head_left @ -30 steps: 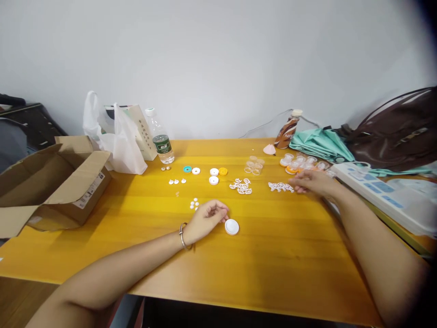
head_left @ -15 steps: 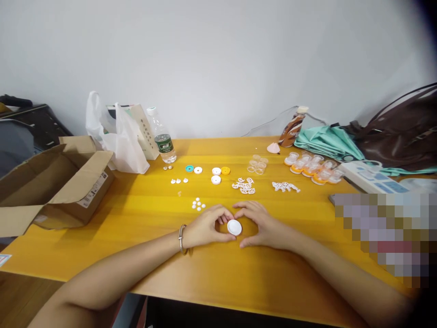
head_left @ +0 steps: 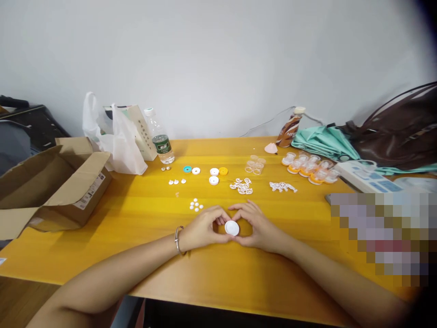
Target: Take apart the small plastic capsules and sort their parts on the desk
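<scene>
A round white plastic disc with a raised rim is held near the front of the table. My left hand grips its left side between thumb and fingers. My right hand curves round from the other side, its thumb and index fingertips at the disc's edge. Beyond the hands lie several small white caps, white wheel-shaped pieces in a pile, and white and yellow round discs. A turquoise disc rests beside a white one, farther left.
An open cardboard box occupies the left, near a white plastic bag and a water bottle. Clear rings, orange-and-clear assemblies, a brown drink bottle and a power strip are at the right.
My right thumb has come in to the disc's edge, closing the gap that stood there. The left hand keeps its grip. The whole view has shifted slightly.
</scene>
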`<state>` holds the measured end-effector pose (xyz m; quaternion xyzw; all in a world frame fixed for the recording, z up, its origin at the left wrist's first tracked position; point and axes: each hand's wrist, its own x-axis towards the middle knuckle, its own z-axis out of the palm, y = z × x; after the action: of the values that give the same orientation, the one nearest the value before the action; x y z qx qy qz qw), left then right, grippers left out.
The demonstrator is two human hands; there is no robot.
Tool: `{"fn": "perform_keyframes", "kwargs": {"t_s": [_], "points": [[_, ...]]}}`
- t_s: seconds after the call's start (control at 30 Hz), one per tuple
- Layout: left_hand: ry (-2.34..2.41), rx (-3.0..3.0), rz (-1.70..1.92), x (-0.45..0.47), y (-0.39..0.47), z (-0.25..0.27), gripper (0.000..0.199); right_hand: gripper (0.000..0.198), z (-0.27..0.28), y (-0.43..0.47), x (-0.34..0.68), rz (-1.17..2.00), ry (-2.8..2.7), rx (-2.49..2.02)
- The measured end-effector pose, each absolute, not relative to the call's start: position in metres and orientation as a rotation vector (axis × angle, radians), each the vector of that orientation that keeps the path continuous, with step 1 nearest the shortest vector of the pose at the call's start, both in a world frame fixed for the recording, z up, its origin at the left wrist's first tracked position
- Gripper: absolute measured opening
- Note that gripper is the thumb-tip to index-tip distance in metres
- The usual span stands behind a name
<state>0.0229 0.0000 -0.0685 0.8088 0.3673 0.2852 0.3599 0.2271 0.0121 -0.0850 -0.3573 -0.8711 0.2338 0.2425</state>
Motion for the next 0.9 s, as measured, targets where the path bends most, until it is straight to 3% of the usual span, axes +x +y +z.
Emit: {"fn": "perform_keyframes", "kwargs": {"t_s": [0.23,0.4,0.63,0.9], "points": [[0.990,2.096,0.836,0.021,0.006,-0.055,0.026,0.026,-0.083,0.012,0.226,0.614,-2.400,-0.969],[1.180,2.327,1.011,0.018,0.054,-0.033,0.026,0.025,-0.082,0.012,0.226,0.613,-2.394,-0.961],[1.527,2.598,0.677,0.031,0.112,-0.050,0.027,0.023,-0.078,0.011,0.225,0.613,-2.412,-0.978],[1.627,2.634,0.619,0.036,0.112,-0.054,0.026,0.023,-0.078,0.011,0.227,0.633,-2.420,-0.966]]}}
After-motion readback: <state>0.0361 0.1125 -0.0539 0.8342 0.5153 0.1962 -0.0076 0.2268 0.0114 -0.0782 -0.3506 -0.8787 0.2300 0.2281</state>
